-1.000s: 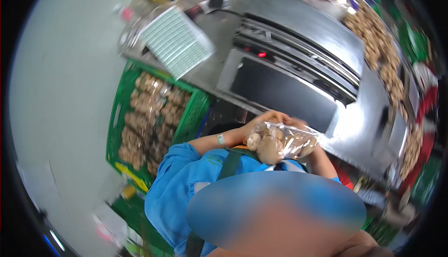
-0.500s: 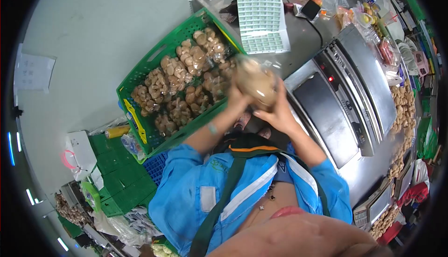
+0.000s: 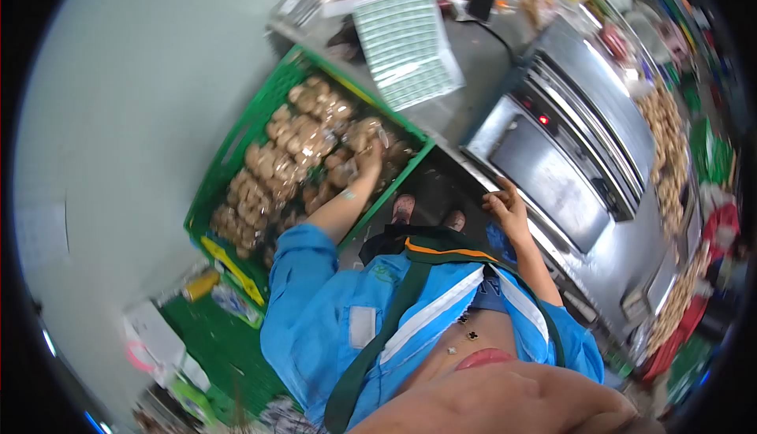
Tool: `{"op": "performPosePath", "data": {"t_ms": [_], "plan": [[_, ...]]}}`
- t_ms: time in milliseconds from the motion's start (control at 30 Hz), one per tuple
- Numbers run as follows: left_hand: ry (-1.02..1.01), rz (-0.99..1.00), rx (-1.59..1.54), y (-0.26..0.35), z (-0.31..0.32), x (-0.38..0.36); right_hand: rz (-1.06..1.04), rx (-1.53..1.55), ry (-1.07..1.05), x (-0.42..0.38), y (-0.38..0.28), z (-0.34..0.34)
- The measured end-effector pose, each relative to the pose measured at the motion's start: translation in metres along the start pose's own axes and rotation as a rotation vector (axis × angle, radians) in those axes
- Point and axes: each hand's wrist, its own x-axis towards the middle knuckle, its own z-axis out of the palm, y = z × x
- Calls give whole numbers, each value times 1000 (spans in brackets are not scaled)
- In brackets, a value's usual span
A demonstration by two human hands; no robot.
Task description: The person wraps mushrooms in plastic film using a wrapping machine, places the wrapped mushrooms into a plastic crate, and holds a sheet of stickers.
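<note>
A bag of mushrooms (image 3: 361, 132) is touched by the left hand (image 3: 371, 159) inside the green crate (image 3: 234, 141), towards the corner nearest the table (image 3: 479, 42) — whether it is grasped cannot be told. The right hand (image 3: 509, 212) is held released, fingers loosely bent, by the front edge of the metal machine (image 3: 552, 182). Other mushroom bags (image 3: 298, 137) are packed along the crate's outer side — a gridded sheet (image 3: 406, 48) is laid near the table's edge.
</note>
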Motion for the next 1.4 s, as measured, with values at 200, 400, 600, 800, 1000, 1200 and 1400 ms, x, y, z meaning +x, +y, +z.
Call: {"op": "performPosePath", "data": {"t_ms": [200, 400, 600, 800, 1000, 1200, 1400], "plan": [[-508, 500, 1118, 184, -79, -106, -79, -11, 381, -62, 4, -98], [-683, 698, 336, 288, 102, -235, -336, 12, 1002, -113, -4, -298], [-1112, 1209, 439, 257, 319, -376, -325, 8, 1111, -89, 20, -509], [-1225, 1362, 339, 314, 442, -420, -287, -120, 1265, -28, 66, -743], [-1222, 1303, 554, 407, 654, -406, -103, -425, 1399, 4, 47, -869], [-1327, 816, 531, 406, 842, -385, 11, 216, 1091, 58, 80, -876], [-969, 1193, 1187, 356, 935, -356, -381, -778, 1216, 84, 93, -809]]}}
